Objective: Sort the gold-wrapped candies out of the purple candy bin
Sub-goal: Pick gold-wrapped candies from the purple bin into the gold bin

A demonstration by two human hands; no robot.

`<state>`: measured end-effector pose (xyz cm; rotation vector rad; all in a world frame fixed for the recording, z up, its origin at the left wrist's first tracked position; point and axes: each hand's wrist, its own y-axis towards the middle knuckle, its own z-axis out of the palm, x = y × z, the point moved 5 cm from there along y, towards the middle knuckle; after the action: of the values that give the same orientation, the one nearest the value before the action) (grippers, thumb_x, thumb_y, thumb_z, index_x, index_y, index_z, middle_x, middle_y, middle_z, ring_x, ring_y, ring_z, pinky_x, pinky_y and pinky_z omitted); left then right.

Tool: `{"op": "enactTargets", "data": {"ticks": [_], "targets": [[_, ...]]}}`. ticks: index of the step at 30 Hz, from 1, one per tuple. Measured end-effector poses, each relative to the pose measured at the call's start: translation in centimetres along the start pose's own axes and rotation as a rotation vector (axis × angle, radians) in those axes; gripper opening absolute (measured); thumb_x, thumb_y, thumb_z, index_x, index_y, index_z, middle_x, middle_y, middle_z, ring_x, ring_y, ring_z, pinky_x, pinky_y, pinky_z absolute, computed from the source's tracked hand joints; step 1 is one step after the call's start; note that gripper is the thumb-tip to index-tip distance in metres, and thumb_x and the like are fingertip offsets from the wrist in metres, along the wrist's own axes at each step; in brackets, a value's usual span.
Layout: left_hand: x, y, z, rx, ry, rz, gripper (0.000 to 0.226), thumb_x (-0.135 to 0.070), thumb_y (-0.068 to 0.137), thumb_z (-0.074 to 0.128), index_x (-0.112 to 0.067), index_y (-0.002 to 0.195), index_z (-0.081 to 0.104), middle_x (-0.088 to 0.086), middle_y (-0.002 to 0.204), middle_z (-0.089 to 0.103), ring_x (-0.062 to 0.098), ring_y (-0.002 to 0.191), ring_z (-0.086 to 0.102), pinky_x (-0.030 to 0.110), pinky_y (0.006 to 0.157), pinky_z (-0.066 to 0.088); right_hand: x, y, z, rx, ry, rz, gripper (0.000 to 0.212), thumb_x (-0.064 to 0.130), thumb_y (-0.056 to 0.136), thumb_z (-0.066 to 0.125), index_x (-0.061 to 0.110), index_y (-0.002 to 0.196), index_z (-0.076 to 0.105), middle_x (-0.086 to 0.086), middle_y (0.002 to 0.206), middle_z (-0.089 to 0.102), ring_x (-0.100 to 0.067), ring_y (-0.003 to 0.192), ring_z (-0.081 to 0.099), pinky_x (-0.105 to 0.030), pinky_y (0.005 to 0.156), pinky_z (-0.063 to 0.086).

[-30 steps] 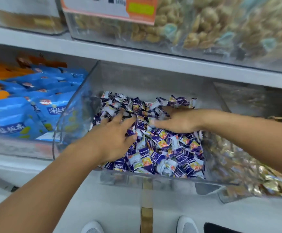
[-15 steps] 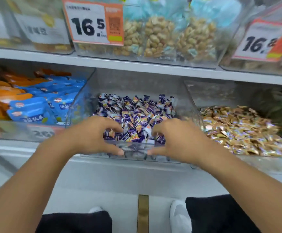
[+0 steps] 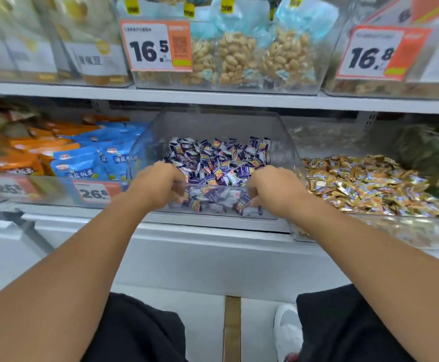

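Purple candy bin [image 3: 281, 142]: clear hard plastic, flared walls, on the lower shelf, centre. Versus half a second ago the view sits further back and higher; more of the upper shelf and both price tags show. Both hands keep their places on the bin's front wall, as before. A second ago they lay flat in the candy pile, fingers spread.

Left hand [image 3: 158, 185] grips the front lip at its left end, fingers curled over the rim, thumb on the outside. Right hand [image 3: 273, 189] grips the right end the same way. Both closed on the bin wall, not on any candy.

Purple candies [image 3: 218, 160] fill the bin: small crinkly pillow wraps, glossy, purple and white with orange spots, twisted or crimped ends. No gold wrapper can be made out among them at this sharpness.

Gold-wrapped candies [image 3: 370, 184] lie in the neighbouring clear bin just right, a shiny foil heap, flat square-ish packs.

Left of the bin: blue snack packets [image 3: 82, 163] and orange packets [image 3: 43, 145], smooth film. Above: bagged peanuts [image 3: 239, 56] in a clear tub with a "16.5" price tag [image 3: 155, 45]; a "16.8" tag [image 3: 377, 52] at right. Shelf edge [image 3: 213, 99] is white metal. Black shorts and a white shoe [image 3: 287, 333] below.
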<state>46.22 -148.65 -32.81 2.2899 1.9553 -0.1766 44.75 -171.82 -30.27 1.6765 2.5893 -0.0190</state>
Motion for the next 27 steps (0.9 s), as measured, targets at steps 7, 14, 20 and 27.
{"op": "enactTargets", "data": {"ticks": [7, 14, 20, 27], "targets": [[-11.5, -1.6, -4.2, -0.240, -0.242, 0.356, 0.030, -0.043, 0.076, 0.081, -0.029, 0.090, 0.059, -0.014, 0.087, 0.058, 0.006, 0.081, 0.055, 0.024, 0.073, 0.047, -4.5, -6.8, -6.0, -0.294, 0.114, 0.042, 0.037, 0.044, 0.081, 0.077, 0.032, 0.111, 0.058, 0.008, 0.106, 0.063, -0.021, 0.098, 0.059, -0.035, 0.076, 0.049], [-25.9, -0.9, 0.6, -0.142, 0.167, 0.617, 0.050, -0.053, 0.084, 0.070, -0.027, 0.124, 0.058, -0.005, 0.121, 0.063, 0.020, 0.118, 0.053, 0.040, 0.105, 0.034, -20.0, -14.1, -0.5, 0.114, 0.139, 0.468, 0.026, 0.022, 0.067, 0.092, 0.030, 0.076, 0.069, 0.006, 0.081, 0.070, -0.018, 0.076, 0.063, -0.035, 0.072, 0.055], [-27.4, 1.3, 0.6, -0.292, 0.258, 0.481, 0.030, -0.052, 0.079, 0.074, -0.025, 0.071, 0.065, -0.008, 0.074, 0.062, 0.018, 0.085, 0.053, 0.039, 0.078, 0.016, -22.7, -14.6, 1.0, -0.106, 0.141, 0.440, 0.009, 0.033, 0.076, 0.083, 0.029, 0.079, 0.076, 0.010, 0.075, 0.068, -0.019, 0.078, 0.063, -0.025, 0.056, 0.036], [-27.5, 4.8, 1.8, -0.249, 0.261, 0.447, 0.034, -0.057, 0.073, 0.076, -0.025, 0.065, 0.067, -0.010, 0.069, 0.064, 0.015, 0.088, 0.054, 0.040, 0.096, 0.016, -24.5, -11.8, 1.7, -0.122, 0.128, 0.415, 0.017, 0.032, 0.073, 0.085, 0.028, 0.068, 0.070, 0.010, 0.074, 0.067, -0.018, 0.078, 0.064, -0.024, 0.056, 0.033]]}}
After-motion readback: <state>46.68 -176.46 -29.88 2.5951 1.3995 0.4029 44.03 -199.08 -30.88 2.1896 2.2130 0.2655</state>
